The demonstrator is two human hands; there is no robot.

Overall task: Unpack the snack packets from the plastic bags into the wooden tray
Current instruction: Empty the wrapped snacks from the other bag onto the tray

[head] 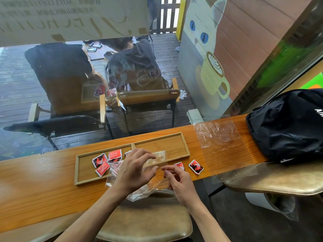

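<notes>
A two-compartment wooden tray (174,137) lies on the counter. Its left compartment holds three red snack packets (103,169), with a fourth packet (128,152) peeking out behind my left hand. Two more red packets (195,166) lie on the counter to the right of the tray. My left hand (135,169) and my right hand (178,182) both hold a clear plastic bag (158,157) over the tray's front edge, fingertips pinching its film. The bag's lower part droops off the counter edge toward the stool.
An empty clear plastic bag (218,135) lies flat on the counter to the right, next to a black backpack (288,126). A padded stool (148,220) stands below me and another (279,179) at right. A window runs behind the wooden counter (43,189).
</notes>
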